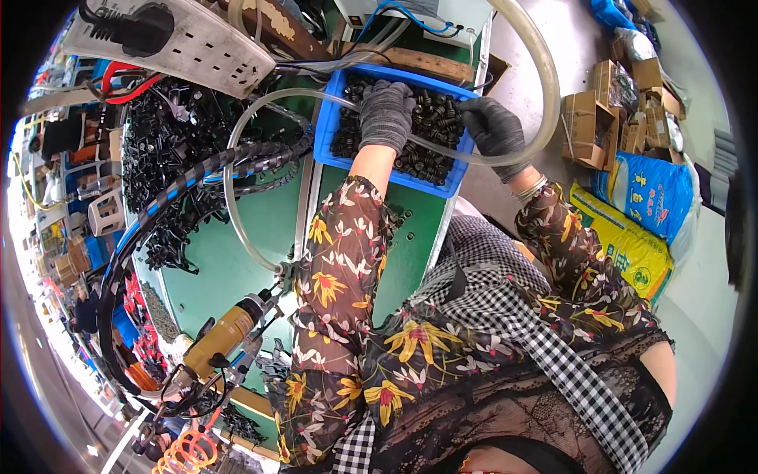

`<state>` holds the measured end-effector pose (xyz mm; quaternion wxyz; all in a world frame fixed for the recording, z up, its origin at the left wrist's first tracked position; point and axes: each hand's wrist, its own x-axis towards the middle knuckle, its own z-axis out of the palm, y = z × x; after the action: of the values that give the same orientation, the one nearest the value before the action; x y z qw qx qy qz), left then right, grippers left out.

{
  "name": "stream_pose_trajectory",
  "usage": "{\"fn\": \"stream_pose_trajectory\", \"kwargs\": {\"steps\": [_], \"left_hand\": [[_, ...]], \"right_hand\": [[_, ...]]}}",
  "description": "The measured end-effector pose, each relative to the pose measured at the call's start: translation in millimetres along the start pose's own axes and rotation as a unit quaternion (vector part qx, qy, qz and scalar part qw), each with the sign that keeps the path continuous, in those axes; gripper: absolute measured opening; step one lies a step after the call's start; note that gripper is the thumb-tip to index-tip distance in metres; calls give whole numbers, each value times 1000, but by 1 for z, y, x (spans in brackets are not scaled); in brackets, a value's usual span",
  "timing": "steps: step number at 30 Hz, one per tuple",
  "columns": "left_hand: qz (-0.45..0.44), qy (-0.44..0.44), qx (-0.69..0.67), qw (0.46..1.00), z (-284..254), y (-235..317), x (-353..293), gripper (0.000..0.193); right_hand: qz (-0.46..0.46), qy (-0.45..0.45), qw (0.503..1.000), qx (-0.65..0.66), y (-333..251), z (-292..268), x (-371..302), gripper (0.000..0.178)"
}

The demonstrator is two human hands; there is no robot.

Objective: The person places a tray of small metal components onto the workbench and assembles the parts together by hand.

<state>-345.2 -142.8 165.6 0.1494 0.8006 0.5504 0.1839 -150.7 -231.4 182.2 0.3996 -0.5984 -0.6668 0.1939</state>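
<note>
A person's gloved left hand [387, 117] reaches over small black parts [438, 118] in a blue bin [325, 130] on a green desk [201, 294], the gloved right hand [494, 133] at its right end; a heap of black pieces [170, 154] lies left.

1. Bright, even indoor light washed the green tabletop [201, 276].
2. Glare burned the left edge of the scene to white and paled the floor [509, 75] at far right.
3. Shadow filled gaps among black fittings [433, 118] in the blue bin [325, 130].
4. Fisheye distortion bowed straight edges inside a black, blue-fringed rim.
5. Background clutter [75, 257] at left appeared soft and indistinct.
</note>
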Motion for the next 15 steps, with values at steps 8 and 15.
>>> {"fn": "stream_pose_trajectory", "kwargs": {"steps": [8, 15], "left_hand": [[35, 80, -85, 993, -17, 6, -10, 17], [-41, -2, -331, 943, -41, 34, -33, 13]], "right_hand": [[-86, -19, 994, -66, -20, 1, 24, 23], [-53, -108, 988, 94, -40, -9, 33, 28]]}}
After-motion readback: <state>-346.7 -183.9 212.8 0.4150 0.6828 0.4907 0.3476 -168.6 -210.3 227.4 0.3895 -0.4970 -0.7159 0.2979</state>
